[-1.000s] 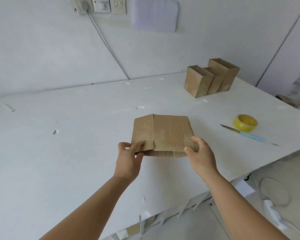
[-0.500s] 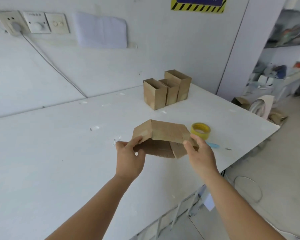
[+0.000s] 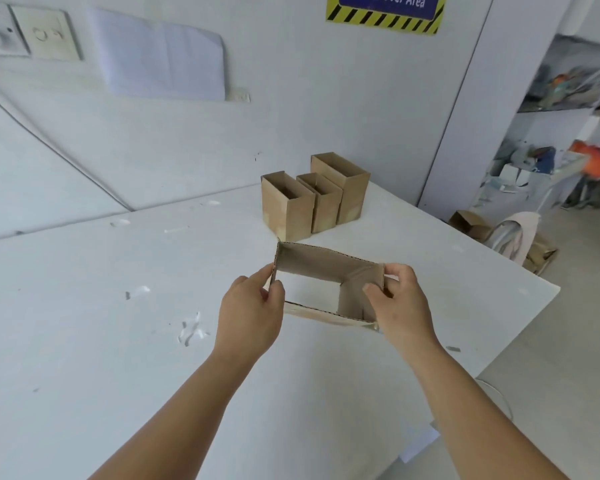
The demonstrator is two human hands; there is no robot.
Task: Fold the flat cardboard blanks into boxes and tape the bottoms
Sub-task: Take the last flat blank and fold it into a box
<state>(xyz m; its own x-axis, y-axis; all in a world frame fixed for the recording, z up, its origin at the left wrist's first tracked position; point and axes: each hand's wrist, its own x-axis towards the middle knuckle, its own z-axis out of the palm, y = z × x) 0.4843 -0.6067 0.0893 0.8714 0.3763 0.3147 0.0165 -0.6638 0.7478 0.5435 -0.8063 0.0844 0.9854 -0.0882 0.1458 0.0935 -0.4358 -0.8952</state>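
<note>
A brown corrugated cardboard blank (image 3: 326, 268), opened out into a rectangular sleeve with both ends open, is held up just above the white bench (image 3: 84, 341), near its front right part. Through the sleeve the white surface shows. The left hand (image 3: 248, 315) pinches the sleeve's left wall between thumb and fingers near the top corner, and the right hand (image 3: 400, 306) grips the right wall, thumb inside the opening and fingers curled round the outside. The two hands sit apart, one on each short side, with both bare forearms reaching in from the lower edge of the view. Farther back on the bench, near the wall, three upright brown cardboard boxes (image 3: 312, 199) with open tops stand touching one another in a row. Scraps of clear tape (image 3: 191, 330) lie stuck on the bench to the left of the hands. On the white wall hang a sheet of white paper (image 3: 160, 57), pale switch plates (image 3: 44, 34) and a blue sign with a yellow-and-black striped border (image 3: 383, 10).
</note>
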